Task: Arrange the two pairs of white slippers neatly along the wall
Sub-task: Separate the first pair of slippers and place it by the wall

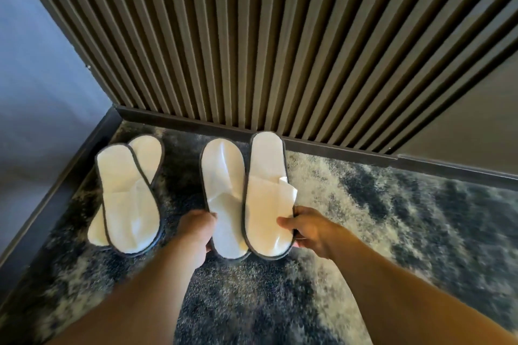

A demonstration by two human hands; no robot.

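Slippers, two white pairs with dark piping, lie on the mottled carpet [364, 204] in a corner, and only one pair is in hand. Nearest the viewer, the left hand [200, 231] is curled around the outer edge of the left slipper [222, 193] near its toe end, fingers closed under the rim, thumb on top. The right hand [309, 231] pinches the toe end of the right slipper [266, 190] between thumb on the upper and fingers tucked beneath; the fingertips themselves are hidden. Between the two hands these slippers sit side by side, edges touching, which suggests each hand steers one slipper so both can be squared together. Beyond the fingers, their heels point at the dark skirting board [196, 122]; the right heel lies just at it, the left heel a little short, so alignment is judged unfinished. Left of the left hand, apart from it, the second pair [127, 196] lies crossed, one slipper overlapping the other, not yet straightened. Farthest, the ribbed wall panel [280, 36] rises behind.
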